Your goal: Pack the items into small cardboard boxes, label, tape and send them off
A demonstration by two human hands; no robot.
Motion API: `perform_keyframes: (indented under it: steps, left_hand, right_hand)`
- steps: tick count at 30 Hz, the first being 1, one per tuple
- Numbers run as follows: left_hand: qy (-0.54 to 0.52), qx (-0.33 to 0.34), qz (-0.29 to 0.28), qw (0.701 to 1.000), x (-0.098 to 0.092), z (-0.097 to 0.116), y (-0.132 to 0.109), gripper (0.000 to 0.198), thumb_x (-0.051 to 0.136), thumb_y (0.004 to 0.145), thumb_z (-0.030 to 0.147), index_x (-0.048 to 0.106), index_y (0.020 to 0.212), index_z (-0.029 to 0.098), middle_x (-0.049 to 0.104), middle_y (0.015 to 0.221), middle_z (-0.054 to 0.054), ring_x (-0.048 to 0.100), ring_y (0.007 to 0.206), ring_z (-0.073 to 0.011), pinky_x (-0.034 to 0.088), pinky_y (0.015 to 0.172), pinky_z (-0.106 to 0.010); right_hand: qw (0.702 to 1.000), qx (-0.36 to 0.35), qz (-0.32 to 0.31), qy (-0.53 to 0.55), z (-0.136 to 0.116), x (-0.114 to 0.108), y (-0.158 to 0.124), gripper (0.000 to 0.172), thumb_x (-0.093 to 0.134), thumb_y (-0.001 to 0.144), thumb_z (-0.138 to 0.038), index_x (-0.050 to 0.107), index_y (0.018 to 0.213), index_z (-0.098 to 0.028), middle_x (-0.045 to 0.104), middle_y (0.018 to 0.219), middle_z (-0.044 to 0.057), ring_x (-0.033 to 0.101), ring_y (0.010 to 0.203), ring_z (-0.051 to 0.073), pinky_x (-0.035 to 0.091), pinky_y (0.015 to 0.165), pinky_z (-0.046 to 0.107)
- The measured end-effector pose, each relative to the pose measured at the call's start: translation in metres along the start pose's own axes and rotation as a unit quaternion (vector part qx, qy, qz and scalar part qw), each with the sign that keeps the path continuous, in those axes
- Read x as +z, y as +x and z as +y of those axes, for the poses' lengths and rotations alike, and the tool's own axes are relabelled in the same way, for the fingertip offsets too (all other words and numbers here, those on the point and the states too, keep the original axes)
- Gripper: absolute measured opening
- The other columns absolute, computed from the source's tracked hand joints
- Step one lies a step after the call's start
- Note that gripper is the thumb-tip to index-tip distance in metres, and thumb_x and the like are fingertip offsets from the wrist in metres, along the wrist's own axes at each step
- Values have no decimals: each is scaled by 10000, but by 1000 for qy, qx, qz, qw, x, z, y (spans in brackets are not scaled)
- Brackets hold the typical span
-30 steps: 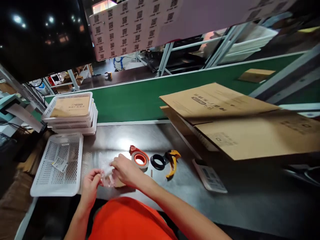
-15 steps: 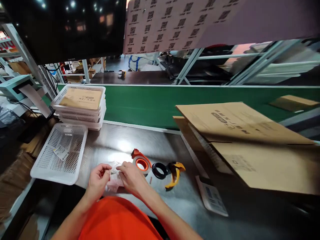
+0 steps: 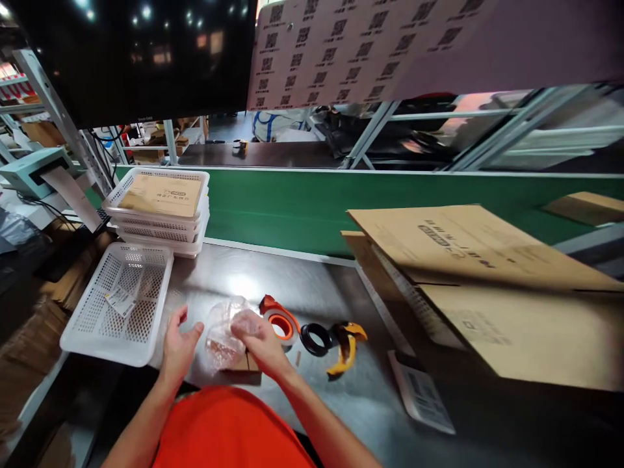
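My right hand grips a clear piece of bubble wrap by its right side. Just left of it, my left hand has its thumb and fingers apart and holds nothing. Partly under the bubble wrap, a small brown cardboard box lies on the steel table close to my body. Beyond my right hand rest an orange tape dispenser, a black ring and a yellow tape cutter. What the bubble wrap may contain cannot be made out.
A white basket with a label inside stands at left, stacked baskets behind it. Large flattened cartons lean over the table's right side. A white labelled packet lies below them. A green conveyor belt runs along the back.
My left hand has let go of the clear wrap and moved left, fingers spreading. The bubble wrap has been lifted in my right hand, and a brown box now shows beneath.
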State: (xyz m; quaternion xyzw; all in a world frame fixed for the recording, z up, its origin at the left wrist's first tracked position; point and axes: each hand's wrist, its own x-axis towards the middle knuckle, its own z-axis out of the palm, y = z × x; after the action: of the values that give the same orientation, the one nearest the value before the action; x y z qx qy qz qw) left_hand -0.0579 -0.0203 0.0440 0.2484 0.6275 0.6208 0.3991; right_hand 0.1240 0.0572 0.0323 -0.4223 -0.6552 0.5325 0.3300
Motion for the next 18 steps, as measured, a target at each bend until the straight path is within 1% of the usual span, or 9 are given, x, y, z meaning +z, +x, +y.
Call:
perform_keyframes:
  steps: [1,2,4,6,8,10,12,15,18]
  left_hand:
    - [-3,-44,4,999,-2,-6,2,656,965,626,484,719,1163,199,708,1295,-132,666,1213,-287,581,909,-327]
    - [-18,-109,-21,994,-3,-12,2,721,974,610,527,701,1194,204,705,1304,-140,679,1202,-303,593,864,-338]
    - [-79,-229,-131,961,1,-22,-1,742,938,654,627,680,1209,207,743,1202,-139,739,1064,-301,605,762,-353]
    - [-147,-268,-206,929,10,-28,-6,642,901,714,639,686,1129,200,769,1034,-98,759,873,-248,600,691,-335]
    - [-187,-261,-177,931,19,-30,-8,543,943,675,535,677,1003,194,744,859,-24,702,679,-166,563,608,-277]
    - [-198,-251,-116,940,25,-28,-6,513,960,591,414,663,945,194,701,764,30,632,583,-123,504,531,-233]
    - [-200,-244,-101,944,25,-26,-2,493,926,578,355,679,970,186,709,778,28,627,599,-127,470,508,-220]
    - [-191,-190,-118,956,18,-23,4,384,875,640,325,718,951,163,727,797,-3,623,643,-129,473,562,-224]
    - [-164,-143,-114,969,11,-23,6,297,889,618,269,710,826,155,677,692,21,577,609,-105,465,603,-218]
  right_hand:
    - [1000,5,6,24,1,-1,0,241,614,882,-466,607,846,-228,633,776,15,587,736,206,517,722,361]
    - [999,8,5,45,1,-2,0,264,655,853,-489,606,830,-231,626,761,7,584,725,201,521,713,353]
    - [997,6,-11,70,1,-3,-3,286,717,807,-503,623,813,-233,624,747,0,590,721,201,535,714,351]
    - [998,-16,-11,54,2,0,-7,268,747,791,-471,685,890,-229,668,846,25,645,828,231,568,810,384]
    - [999,-51,1,11,5,3,-11,417,821,727,-441,738,1072,-221,697,1093,86,669,1069,293,556,990,447]
    - [997,-66,3,-34,9,7,-15,663,900,638,-429,731,1244,-219,627,1364,143,602,1292,350,494,1124,494]
    - [997,-54,-17,-46,14,9,-20,684,896,666,-443,727,1292,-226,588,1460,157,581,1343,358,488,1142,504]
    - [999,-34,-35,-7,19,13,-25,460,786,820,-441,750,1232,-238,697,1323,129,659,1224,317,527,1088,482]
    - [998,2,-13,58,22,18,-27,378,794,814,-499,757,1088,-242,769,1122,90,708,1049,302,571,989,462]
